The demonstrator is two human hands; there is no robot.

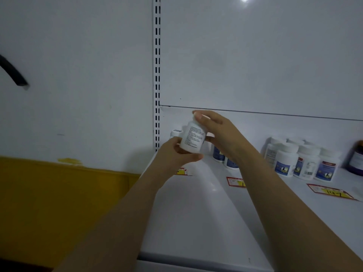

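Above the left end of the white metal shelf [196,213]: white plastic pill bottle [193,137] held in the air by both hands. It is tilted, cap end up, with the printed text panel facing the camera. Left hand [176,152] grips the bottle's lower end, fingers curled round the base from the left and beneath. Right hand [218,130] grips the upper part from the right, one fingertip lying over the cap. The bottle is clear of the shelf surface and apart from the other stock.

Behind it, near the back panel: small white bottle with a barcode sticker on its cap [175,133]. Blue-labelled white bottles [218,154] stand partly hidden by the right wrist. Well apart to the right: cluster of white bottles with blue and red labels [306,161], upright. Beside the cluster, at the frame edge: dark jar [356,158]. Red-and-yellow price tags [332,191] lie flat on the shelf before the groups. White slotted upright [157,75] rises at the shelf's left edge. Yellow wall band [59,193] lies to the left.
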